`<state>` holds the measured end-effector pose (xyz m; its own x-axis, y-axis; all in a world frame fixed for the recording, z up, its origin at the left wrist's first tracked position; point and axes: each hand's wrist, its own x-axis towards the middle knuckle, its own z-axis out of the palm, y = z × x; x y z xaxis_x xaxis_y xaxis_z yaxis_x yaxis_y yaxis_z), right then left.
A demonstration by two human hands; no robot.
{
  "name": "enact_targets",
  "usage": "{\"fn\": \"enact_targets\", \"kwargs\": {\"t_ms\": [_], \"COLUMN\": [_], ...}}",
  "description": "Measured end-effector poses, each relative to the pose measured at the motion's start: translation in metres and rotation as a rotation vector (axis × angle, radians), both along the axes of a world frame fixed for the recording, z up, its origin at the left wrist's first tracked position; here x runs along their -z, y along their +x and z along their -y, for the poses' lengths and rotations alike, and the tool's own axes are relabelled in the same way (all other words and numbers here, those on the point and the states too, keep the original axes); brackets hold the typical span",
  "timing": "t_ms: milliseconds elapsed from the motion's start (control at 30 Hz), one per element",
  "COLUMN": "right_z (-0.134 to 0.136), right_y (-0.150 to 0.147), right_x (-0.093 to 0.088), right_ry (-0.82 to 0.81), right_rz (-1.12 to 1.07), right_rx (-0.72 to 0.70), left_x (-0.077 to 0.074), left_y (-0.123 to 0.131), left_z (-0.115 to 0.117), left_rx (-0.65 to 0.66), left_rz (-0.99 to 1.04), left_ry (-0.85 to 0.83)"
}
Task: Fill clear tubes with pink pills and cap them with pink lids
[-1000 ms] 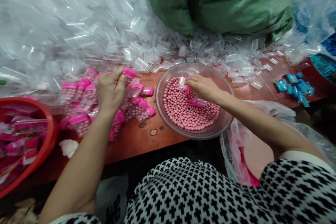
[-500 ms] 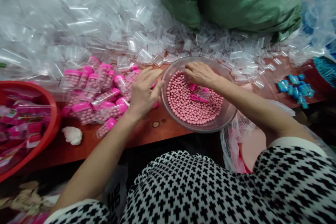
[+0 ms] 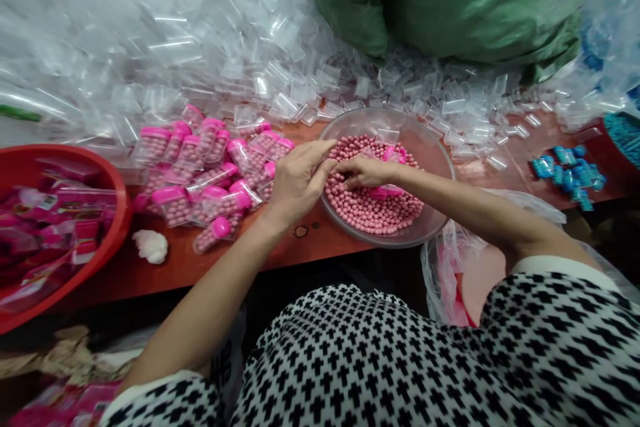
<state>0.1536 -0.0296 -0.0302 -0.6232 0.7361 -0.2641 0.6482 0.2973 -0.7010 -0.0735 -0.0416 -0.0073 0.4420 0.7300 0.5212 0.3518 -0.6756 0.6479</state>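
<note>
A clear round bowl holds many pink beads, with pink plastic pieces lying among them. My left hand is at the bowl's left rim, fingers curved toward the beads; what it holds, if anything, is hidden. Inside the bowl, my right hand has its fingers bent down at the beads near the left hand's fingertips. Whatever is between its fingers is too small to make out. Left of my left hand lies a pile of clear containers with pink caps, filled with pink beads.
At the left stands a red basin of pink packets, beside a white lump. Clear plastic tubes are heaped behind, under a green sack. Blue pieces and a plastic bag are at the right.
My left hand has moved right, to the bowl's rim. My right hand has come down and toward me, to the beads near the left hand. The view has shifted slightly.
</note>
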Motion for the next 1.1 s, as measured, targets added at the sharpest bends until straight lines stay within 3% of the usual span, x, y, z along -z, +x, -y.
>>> {"fn": "enact_targets", "kwargs": {"t_ms": [167,367,533,600,700,800,1000,1100], "right_z": [0.016,0.042,0.053,0.054,0.054,0.053,0.056,0.063], "right_y": [0.016,0.018,0.028,0.037,0.047,0.050,0.057,0.077], "right_x": [-0.011,-0.033,-0.054,-0.064,-0.078,-0.084,-0.075,-0.068], "right_ry": [-0.296,-0.231,0.019,0.136,0.272,0.271,0.091,0.165], "right_rz": [-0.548,-0.840,-0.720,-0.583,-0.353,-0.259,-0.382,-0.289], "right_rx": [0.320,0.551,0.512,0.415,0.254,0.201,0.324,0.467], "left_x": [-0.003,-0.004,-0.008,-0.009,-0.009,-0.007,-0.004,-0.002], "left_y": [0.008,0.033,0.047,0.049,0.052,0.055,0.062,0.062], "left_z": [0.006,0.010,0.003,0.001,0.000,0.000,-0.005,-0.006], "left_rx": [0.000,0.147,0.400,0.460,0.473,0.463,0.385,0.321], "left_rz": [0.060,0.066,0.345,0.336,0.296,0.291,0.314,0.378], "left_ry": [-0.087,-0.388,-0.875,-0.951,-0.939,-0.934,-0.893,-0.873]}}
